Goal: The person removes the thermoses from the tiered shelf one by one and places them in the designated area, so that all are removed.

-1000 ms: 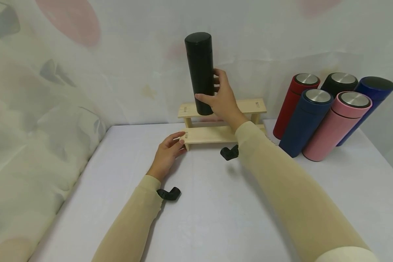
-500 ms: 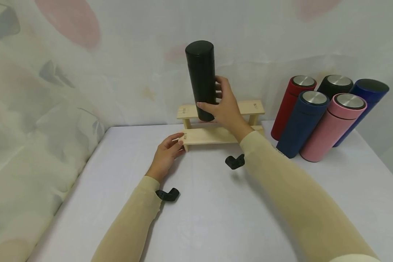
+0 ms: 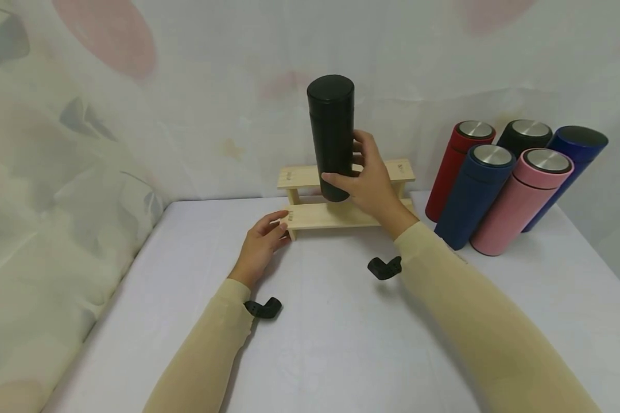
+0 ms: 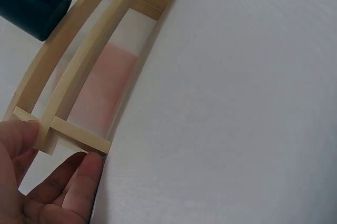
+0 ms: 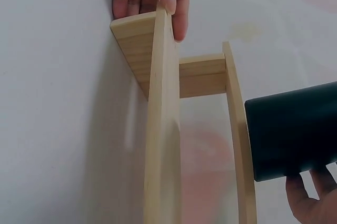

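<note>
In my right hand (image 3: 372,180) is a black thermos bottle (image 3: 332,135), fingers and thumb wrapped round its lower part. It leans slightly, its dark lid up, over a two-tier wooden stand (image 3: 315,216). In the right wrist view the base of the thermos bottle (image 5: 292,132) is close to the upper plank (image 5: 241,145); whether they touch I cannot tell. My left hand (image 3: 258,246) grips the left end of the lower step, thumb on the plank and fingers by the leg (image 4: 81,135).
At the right of the white table (image 3: 320,344) several bottles stand close together: red (image 3: 452,172), blue (image 3: 470,198), pink (image 3: 519,203), black with a silver lid (image 3: 526,136) and glossy dark blue (image 3: 573,150). A patterned cloth (image 3: 227,103) hangs behind the stand.
The right hand has lowered the black thermos bottle and brought it a little to the right over the stand. The left hand stays at the stand's left end.
</note>
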`<state>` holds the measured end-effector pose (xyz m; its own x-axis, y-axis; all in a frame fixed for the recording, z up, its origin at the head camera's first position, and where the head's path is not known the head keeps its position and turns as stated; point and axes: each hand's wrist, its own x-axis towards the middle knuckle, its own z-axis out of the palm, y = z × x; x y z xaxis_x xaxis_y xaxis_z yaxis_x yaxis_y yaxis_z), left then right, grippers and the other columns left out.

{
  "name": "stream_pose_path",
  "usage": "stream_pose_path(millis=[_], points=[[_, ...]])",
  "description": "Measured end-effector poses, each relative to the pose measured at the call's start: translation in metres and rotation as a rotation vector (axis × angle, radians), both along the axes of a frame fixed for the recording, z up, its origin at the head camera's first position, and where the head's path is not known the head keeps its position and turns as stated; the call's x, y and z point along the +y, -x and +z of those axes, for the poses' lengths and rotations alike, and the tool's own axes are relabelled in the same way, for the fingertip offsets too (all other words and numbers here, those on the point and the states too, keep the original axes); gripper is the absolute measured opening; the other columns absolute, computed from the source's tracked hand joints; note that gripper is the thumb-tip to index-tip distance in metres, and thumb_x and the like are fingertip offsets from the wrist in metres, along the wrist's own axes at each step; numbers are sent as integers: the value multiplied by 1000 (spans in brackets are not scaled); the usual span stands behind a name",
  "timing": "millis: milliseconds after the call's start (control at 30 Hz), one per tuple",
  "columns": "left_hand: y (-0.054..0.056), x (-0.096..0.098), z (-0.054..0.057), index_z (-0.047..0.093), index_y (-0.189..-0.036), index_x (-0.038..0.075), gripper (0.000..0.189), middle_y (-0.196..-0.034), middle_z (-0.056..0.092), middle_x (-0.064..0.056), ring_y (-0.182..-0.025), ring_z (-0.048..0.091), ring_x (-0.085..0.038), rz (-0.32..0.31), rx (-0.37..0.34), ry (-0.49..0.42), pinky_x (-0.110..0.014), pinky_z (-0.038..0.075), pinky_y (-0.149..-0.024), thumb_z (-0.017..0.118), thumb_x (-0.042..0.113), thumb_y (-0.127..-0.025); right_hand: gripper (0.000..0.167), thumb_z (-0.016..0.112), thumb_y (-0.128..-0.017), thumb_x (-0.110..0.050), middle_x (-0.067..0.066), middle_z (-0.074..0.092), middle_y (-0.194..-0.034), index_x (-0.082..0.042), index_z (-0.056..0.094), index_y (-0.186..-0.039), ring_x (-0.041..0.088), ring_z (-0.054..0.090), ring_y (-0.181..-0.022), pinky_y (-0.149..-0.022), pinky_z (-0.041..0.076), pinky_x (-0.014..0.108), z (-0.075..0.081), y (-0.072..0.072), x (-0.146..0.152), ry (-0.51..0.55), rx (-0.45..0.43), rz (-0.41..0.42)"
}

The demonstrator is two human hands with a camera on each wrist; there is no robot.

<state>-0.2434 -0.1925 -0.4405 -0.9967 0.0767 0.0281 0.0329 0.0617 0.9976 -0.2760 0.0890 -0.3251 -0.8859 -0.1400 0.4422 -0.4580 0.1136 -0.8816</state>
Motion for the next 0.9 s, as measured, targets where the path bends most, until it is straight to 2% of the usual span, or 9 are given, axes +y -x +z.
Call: stream_pose_path(millis=[400,633,900], points=[[-1,1,1,62,-153,9,40,-146,56,-21,-131,63,-35,8,3,-4,-41,57,-107,63,15,-113,86,91,-91,-13,7,56,-146,-13,40,-161,27,60,-126,-107,55,52,-7,-19,15,109,6,-7],[-2,1,2,61,-153,9,41,-147,56,-21,-132,62,-35,5,4,-2,-42,56,-108,63,15,-113,87,90,-91,-11,8,54,-149,-11,37,-160,28,60,-129,-109,56,48,-2,-35,24,139,24,17],[0,1,0,61,-153,8,40,-146,56,-23,-131,62,-37,7,5,-6,-45,56,-109,64,15,-113,87,88,-92,-5,9,52,-152,-12,36,-161,30,60,-131,-109,56,45,4,-57,40,123,46,34]])
